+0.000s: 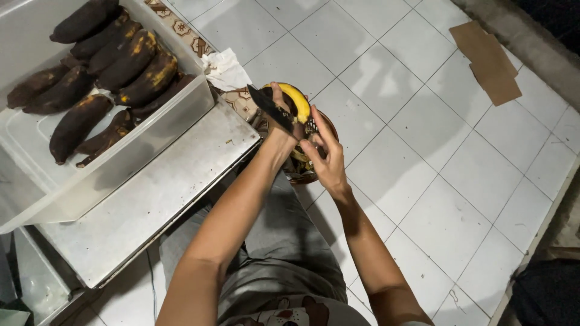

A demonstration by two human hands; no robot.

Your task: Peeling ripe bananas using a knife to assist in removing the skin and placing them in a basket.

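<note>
Holding a yellow banana (297,99) at frame centre, over a basket (326,130) on the floor, the left hand (284,124) is clamping it while the right hand (326,158) is gripping a knife (272,108) whose blade, lying close against left fingers, is risking a slip and cut.

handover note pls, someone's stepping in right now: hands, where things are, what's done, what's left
Left hand: grips a dark-bladed knife, blade against the banana.
Right hand: steadies the yellow banana from below.
Both work over a brown bowl on the tiled floor; it seems to hold peel scraps.
Done: this banana looks partly peeled.
Left: about a dozen blackened bananas lie unpeeled in the clear plastic tub on the metal table.
</note>
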